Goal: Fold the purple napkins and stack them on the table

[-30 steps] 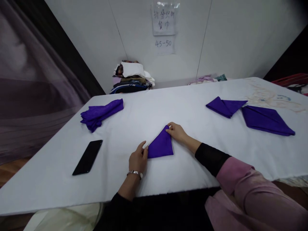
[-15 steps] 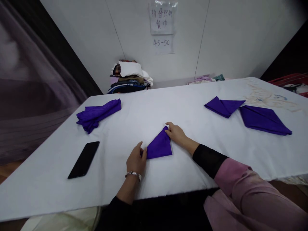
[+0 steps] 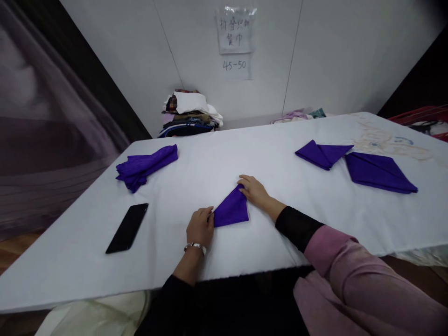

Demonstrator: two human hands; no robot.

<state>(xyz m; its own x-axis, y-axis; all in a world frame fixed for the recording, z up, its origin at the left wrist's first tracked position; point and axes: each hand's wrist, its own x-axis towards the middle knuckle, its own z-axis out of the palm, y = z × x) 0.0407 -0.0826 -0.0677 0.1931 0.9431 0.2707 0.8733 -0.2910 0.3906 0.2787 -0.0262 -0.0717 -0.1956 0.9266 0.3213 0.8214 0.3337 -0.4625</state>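
A purple cloth napkin, folded to a triangle-like shape, lies flat in front of me. At its left corner, my left hand, with a bracelet at the wrist, is closed with thumb and fingers on the fabric; the corner itself is hidden under them. My right hand pinches the top corner. To the far right are two more folded purple napkins, one smaller-looking and one larger, nearly touching. A loose bunch of purple cloth rests at the left.
A black phone lies on the white-covered table, left of my hands. Behind the table's far edge is a stack of folded clothes. Handwritten sheets hang on the wall. The table's front edge runs under my forearms.
My left fingers have drawn closer together at the napkin's left corner. The right hand keeps its pinch, and the napkin's shape looks the same. The camera view has shifted slightly.
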